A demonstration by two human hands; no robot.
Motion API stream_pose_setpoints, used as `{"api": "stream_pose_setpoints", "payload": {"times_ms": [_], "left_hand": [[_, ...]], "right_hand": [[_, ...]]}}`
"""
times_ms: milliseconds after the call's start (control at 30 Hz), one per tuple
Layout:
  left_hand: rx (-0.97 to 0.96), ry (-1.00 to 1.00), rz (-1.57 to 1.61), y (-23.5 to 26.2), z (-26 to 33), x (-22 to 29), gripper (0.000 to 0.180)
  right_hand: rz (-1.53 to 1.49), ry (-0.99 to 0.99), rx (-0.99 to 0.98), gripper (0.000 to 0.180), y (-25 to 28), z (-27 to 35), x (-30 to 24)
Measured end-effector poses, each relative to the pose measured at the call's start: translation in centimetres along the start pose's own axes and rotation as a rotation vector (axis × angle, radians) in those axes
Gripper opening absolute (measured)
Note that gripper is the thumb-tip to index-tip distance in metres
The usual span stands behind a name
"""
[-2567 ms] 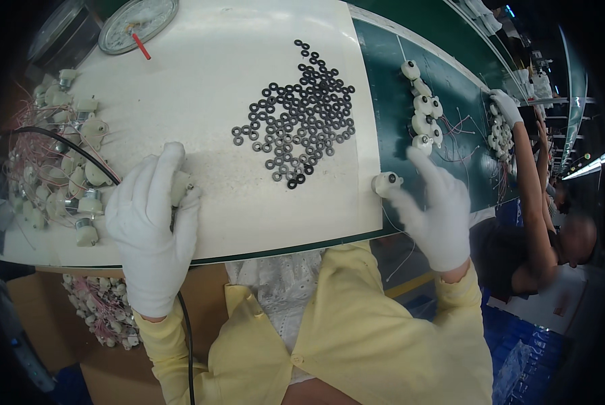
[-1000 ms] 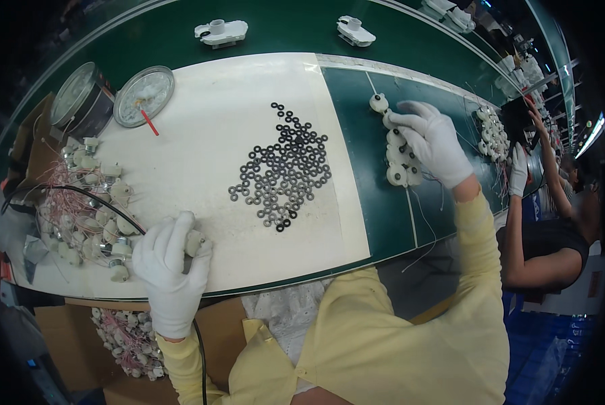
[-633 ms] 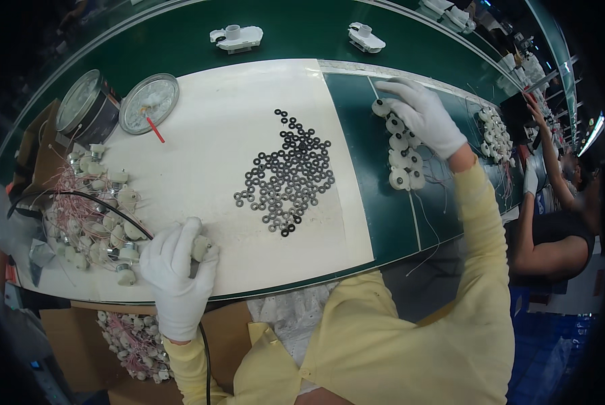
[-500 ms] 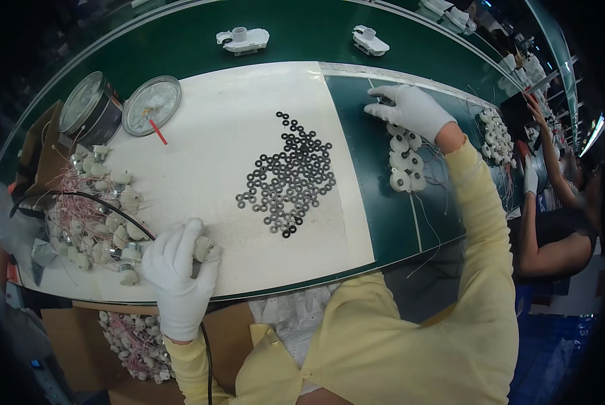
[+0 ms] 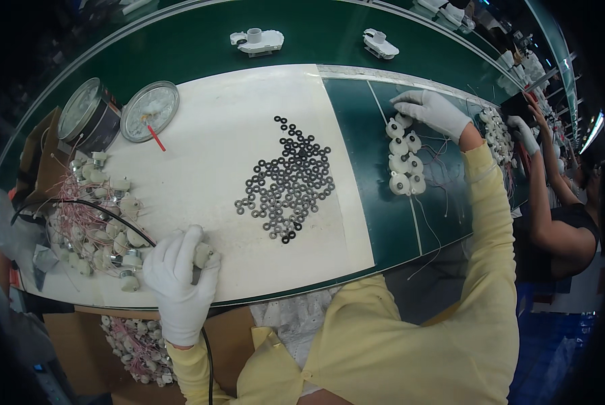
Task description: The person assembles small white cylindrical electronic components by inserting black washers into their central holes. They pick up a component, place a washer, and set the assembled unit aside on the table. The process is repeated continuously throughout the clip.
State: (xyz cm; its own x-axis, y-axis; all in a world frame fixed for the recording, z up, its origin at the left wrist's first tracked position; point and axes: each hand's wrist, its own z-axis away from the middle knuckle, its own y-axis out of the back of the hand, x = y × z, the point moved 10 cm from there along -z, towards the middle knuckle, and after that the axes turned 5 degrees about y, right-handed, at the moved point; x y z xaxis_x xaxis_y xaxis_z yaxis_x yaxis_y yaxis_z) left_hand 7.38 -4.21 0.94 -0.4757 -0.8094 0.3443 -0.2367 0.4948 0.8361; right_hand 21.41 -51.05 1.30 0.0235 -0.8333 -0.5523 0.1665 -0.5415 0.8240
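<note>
My left hand (image 5: 179, 280), in a white glove, is closed on a small off-white motor (image 5: 203, 255) at the near left edge of the white work surface. A black cable (image 5: 113, 214) runs up to this hand and shows again below the wrist. My right hand (image 5: 432, 111), also gloved, reaches over the far end of a double row of white round motors (image 5: 399, 183) with dark centres and thin wires. Its fingers are stretched out and slightly apart, just above the farthest motor; no held thing shows. Many black rings (image 5: 289, 182) lie spread between my hands.
A heap of motors with pink wires (image 5: 93, 223) covers the left side. Behind it stand an open can (image 5: 90, 115) and its lid (image 5: 150, 111) with a red stick. White housings (image 5: 258, 42) sit on the green belt. A co-worker's gloved hand (image 5: 524, 133) is at the right.
My right hand has shifted right and slightly nearer, uncovering the farthest motors. My left hand stays put with its motor. The housings on the belt moved right; the co-worker's gloved hand rose.
</note>
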Motion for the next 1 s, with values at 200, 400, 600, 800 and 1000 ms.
{"api": "stream_pose_setpoints", "payload": {"times_ms": [200, 400, 600, 800, 1000], "left_hand": [[0.056, 0.004, -0.054, 0.7, 0.2, 0.1, 0.054], [0.216, 0.018, 0.024, 3.2, 0.6, -0.3, 0.055], [0.232, 0.404, 1.137, 4.5, -0.5, -0.2, 0.065], [0.126, 0.194, 1.038, 4.5, -3.1, 3.3, 0.061], [0.169, -0.053, 0.625, 5.4, -2.2, 1.8, 0.054]], "right_hand": [[0.141, 0.033, -0.102, 0.031, -0.7, 0.0, -0.4], [0.136, 0.279, 0.275, 0.034, 2.8, 1.8, -5.0], [0.189, 1.036, 0.333, 0.06, -5.0, 8.0, -27.3], [0.149, 1.261, 0.091, 0.057, -12.3, 9.8, -36.1], [-0.963, 0.632, -0.221, 0.073, -12.1, 5.6, -32.7]]}}
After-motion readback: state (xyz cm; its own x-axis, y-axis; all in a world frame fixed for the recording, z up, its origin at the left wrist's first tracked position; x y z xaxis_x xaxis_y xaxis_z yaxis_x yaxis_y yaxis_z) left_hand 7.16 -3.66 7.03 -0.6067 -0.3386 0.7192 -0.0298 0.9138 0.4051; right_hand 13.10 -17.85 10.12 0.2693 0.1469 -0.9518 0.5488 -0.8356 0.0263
